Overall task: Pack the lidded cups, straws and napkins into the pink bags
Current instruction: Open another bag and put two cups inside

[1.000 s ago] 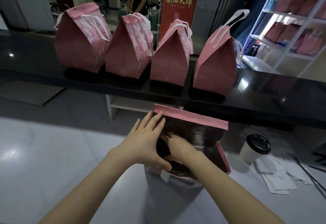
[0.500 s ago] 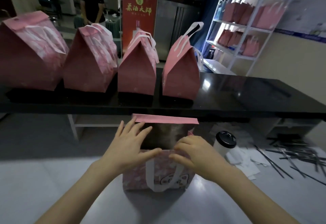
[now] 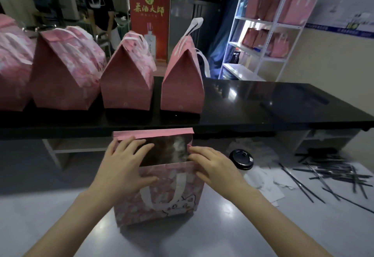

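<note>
An open pink bag [image 3: 162,202] with a white handle and a cartoon print stands on the grey table right in front of me. My left hand [image 3: 123,165] holds its upper left corner, fingers over the rim and thumb on the front panel. At the upper right corner my right hand [image 3: 214,167] pinches the rim the same way. The bag's inside is dark and I cannot see what it contains. Just right of the bag stands a white cup with a black lid [image 3: 241,158]. White napkins [image 3: 269,184] lie beside it, and several black straws [image 3: 332,175] are scattered further right.
Several closed pink bags [image 3: 125,82] stand in a row on the raised black counter [image 3: 263,111] behind the table. A white shelf rack [image 3: 271,24] at the back right holds more pink bags. A person stands far back left.
My right hand has come out of the bag and taken its right rim. My left hand shifted to the left corner. The view swung right, showing the straws.
</note>
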### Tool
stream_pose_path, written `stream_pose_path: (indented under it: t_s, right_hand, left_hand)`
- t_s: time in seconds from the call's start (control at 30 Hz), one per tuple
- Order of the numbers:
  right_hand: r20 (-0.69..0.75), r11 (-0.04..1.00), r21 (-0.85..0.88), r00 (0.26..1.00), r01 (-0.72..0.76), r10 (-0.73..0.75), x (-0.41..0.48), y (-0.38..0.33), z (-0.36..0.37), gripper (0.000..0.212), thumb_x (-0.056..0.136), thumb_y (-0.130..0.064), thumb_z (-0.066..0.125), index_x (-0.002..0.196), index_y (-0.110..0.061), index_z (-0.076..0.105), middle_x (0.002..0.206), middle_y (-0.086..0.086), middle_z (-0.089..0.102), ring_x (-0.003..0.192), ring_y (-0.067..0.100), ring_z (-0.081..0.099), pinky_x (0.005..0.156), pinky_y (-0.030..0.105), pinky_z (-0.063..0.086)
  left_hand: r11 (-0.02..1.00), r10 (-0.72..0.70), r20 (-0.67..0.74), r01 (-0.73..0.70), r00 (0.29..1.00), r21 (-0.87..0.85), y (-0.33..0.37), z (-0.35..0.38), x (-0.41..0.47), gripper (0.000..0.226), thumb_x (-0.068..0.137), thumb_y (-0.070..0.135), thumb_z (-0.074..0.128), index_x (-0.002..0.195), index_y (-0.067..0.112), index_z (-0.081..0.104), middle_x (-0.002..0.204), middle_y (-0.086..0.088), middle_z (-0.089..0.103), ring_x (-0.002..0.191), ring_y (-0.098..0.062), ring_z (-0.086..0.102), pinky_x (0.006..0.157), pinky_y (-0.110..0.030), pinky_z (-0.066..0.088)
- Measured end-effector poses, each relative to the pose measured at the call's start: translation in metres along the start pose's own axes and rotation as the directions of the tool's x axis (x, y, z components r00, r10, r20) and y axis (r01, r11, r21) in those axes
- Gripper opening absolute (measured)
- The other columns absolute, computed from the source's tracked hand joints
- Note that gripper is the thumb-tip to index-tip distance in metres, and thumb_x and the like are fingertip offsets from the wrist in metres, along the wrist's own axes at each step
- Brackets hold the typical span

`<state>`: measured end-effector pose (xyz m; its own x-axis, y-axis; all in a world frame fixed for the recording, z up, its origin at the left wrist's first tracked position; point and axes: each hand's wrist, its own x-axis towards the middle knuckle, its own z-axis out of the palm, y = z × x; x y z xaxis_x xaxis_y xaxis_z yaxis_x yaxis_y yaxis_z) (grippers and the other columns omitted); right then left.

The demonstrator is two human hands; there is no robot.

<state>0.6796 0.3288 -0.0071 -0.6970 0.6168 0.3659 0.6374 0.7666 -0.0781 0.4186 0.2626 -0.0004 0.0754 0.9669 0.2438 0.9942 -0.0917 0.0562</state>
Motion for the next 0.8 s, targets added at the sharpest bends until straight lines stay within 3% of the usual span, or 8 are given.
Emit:
stream_pose_path:
  t_s: [0.1, 0.2, 0.33, 0.47, 0.53, 0.6, 0.7, 0.8]
  right_hand:
    - [-0.031, 0.994, 0.105, 1.0, 0.0, 0.004, -0.016, 0.031, -0.012, 0.046, 0.087, -0.035, 0.068, 0.127, -0.015, 0.059, 0.136, 0.001, 0.055, 0.122, 0.018, 0.053, 0.099, 0.03, 0.045]
    - [-0.039, 0.996, 0.082, 0.999, -0.018, 0.022, -0.036, 0.078, -0.026, 0.046, 0.088, -0.043, 0.063, 0.126, -0.017, 0.061, 0.132, 0.0, 0.058, 0.12, 0.017, 0.055, 0.098, 0.029, 0.045]
    - [0.15, 0.99, -0.026, 0.979, -0.135, 0.138, -0.052, 0.153, -0.023, 0.053, 0.087, -0.05, 0.06, 0.134, -0.027, 0.05, 0.14, -0.007, 0.047, 0.129, 0.015, 0.043, 0.102, 0.031, 0.04]
    - [0.345, 0.973, -0.088, 0.909, -0.215, 0.232, -0.054, 0.203, -0.003, 0.077, 0.078, -0.055, 0.066, 0.143, -0.029, 0.035, 0.148, -0.004, 0.035, 0.134, 0.021, 0.034, 0.106, 0.039, 0.037]
    - [0.438, 0.97, -0.066, 0.866, -0.236, 0.24, -0.051, 0.219, 0.009, 0.093, 0.074, -0.057, 0.07, 0.149, -0.028, 0.024, 0.154, -0.001, 0.026, 0.139, 0.024, 0.028, 0.108, 0.043, 0.035]
    - [0.501, 0.971, -0.047, 0.836, -0.233, 0.224, -0.045, 0.23, 0.022, 0.103, 0.071, -0.059, 0.072, 0.152, -0.028, 0.016, 0.158, 0.0, 0.019, 0.142, 0.025, 0.022, 0.111, 0.046, 0.031]
    - [0.55, 0.977, -0.028, 0.813, -0.213, 0.193, -0.036, 0.238, 0.036, 0.103, 0.072, -0.057, 0.072, 0.152, -0.03, 0.013, 0.156, 0.002, 0.022, 0.14, 0.029, 0.024, 0.109, 0.048, 0.033]
    - [0.572, 0.977, 0.014, 0.803, -0.214, 0.168, -0.031, 0.241, 0.042, 0.097, 0.072, -0.053, 0.072, 0.15, -0.031, 0.019, 0.148, 0.002, 0.032, 0.131, 0.028, 0.035, 0.101, 0.045, 0.042]
  left_hand:
    - [0.996, 0.043, -0.032, -0.046, 0.999, -0.076, 0.037, -0.014, 0.01, 0.088, 0.064, 0.086, 0.04, 0.135, 0.034, 0.051, 0.133, 0.012, 0.052, 0.131, -0.017, 0.04, 0.11, -0.041, 0.032]
    - [0.97, 0.132, -0.09, -0.147, 0.987, -0.193, 0.096, -0.014, 0.032, 0.071, 0.072, 0.077, 0.046, 0.126, 0.032, 0.058, 0.124, 0.014, 0.056, 0.119, -0.012, 0.047, 0.1, -0.033, 0.038]
    - [0.95, 0.237, -0.079, -0.248, 0.968, -0.192, 0.179, 0.012, 0.076, 0.055, 0.084, 0.059, 0.056, 0.13, 0.029, 0.054, 0.125, 0.01, 0.056, 0.121, -0.012, 0.047, 0.101, -0.031, 0.035]
    - [0.983, 0.184, 0.141, -0.186, 0.973, 0.0, 0.231, 0.054, 0.121, 0.055, 0.087, 0.054, 0.054, 0.132, 0.023, 0.05, 0.124, 0.002, 0.053, 0.119, -0.019, 0.046, 0.098, -0.035, 0.035]
    - [0.981, 0.099, 0.311, -0.145, 0.945, 0.129, 0.24, 0.075, 0.137, 0.059, 0.085, 0.055, 0.055, 0.131, 0.018, 0.049, 0.125, -0.003, 0.051, 0.12, -0.024, 0.044, 0.098, -0.037, 0.035]
    - [0.974, 0.051, 0.384, -0.131, 0.922, 0.184, 0.242, 0.093, 0.147, 0.06, 0.085, 0.054, 0.057, 0.13, 0.016, 0.049, 0.128, -0.005, 0.05, 0.122, -0.026, 0.043, 0.1, -0.038, 0.034]
    - [0.977, 0.058, 0.353, -0.127, 0.934, 0.174, 0.237, 0.104, 0.148, 0.054, 0.088, 0.05, 0.053, 0.131, 0.018, 0.05, 0.13, -0.003, 0.05, 0.126, -0.023, 0.041, 0.104, -0.036, 0.033]
    - [0.996, 0.084, 0.212, -0.089, 0.974, 0.013, 0.23, 0.089, 0.134, 0.044, 0.09, 0.046, 0.051, 0.129, 0.026, 0.054, 0.124, 0.006, 0.054, 0.12, -0.016, 0.047, 0.097, -0.03, 0.036]
